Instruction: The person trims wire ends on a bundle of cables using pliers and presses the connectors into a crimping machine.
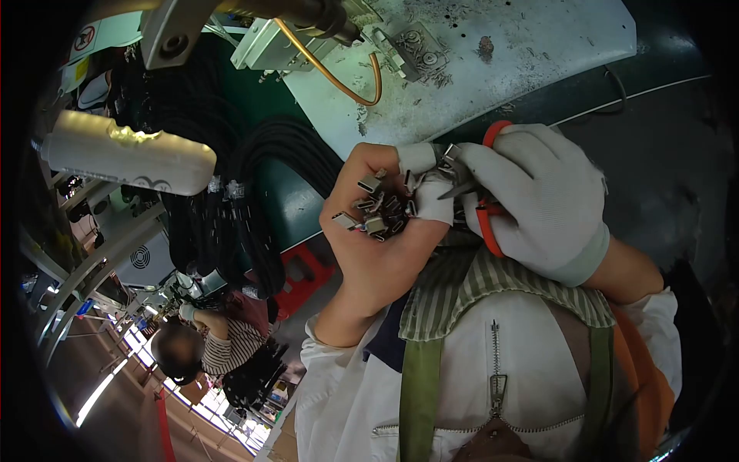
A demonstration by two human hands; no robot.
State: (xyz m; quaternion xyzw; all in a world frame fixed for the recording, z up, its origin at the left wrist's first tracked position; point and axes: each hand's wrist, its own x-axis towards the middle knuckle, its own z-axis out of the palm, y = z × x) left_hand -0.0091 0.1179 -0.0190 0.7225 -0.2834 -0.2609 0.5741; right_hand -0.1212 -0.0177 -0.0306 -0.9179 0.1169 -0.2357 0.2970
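Observation:
My left hand (pixel 377 246), with white coverings on its thumb and a finger, is closed around a bunch of small metal-shelled plug connectors (pixel 375 202) that look like USB-C ends. One connector (pixel 451 152) sticks up at its fingertips. Across from it, my right hand (pixel 543 192) wears a white knitted glove. Its fingers are wrapped around red-handled scissors (pixel 488 229). The grey tips of the scissors point at the left fingertips, close to the connectors. Whatever lies between the tips is too small to make out. Both hands are in front of my chest.
A pale, stained work plate (pixel 523 54) with a metal fixture (pixel 404 58) and scattered scraps lies ahead. Bundles of black cables (pixel 285 150) hang to the left, near a white cylindrical lamp (pixel 131 158). A red stool (pixel 304 281) and a seated person (pixel 231 346) are further left.

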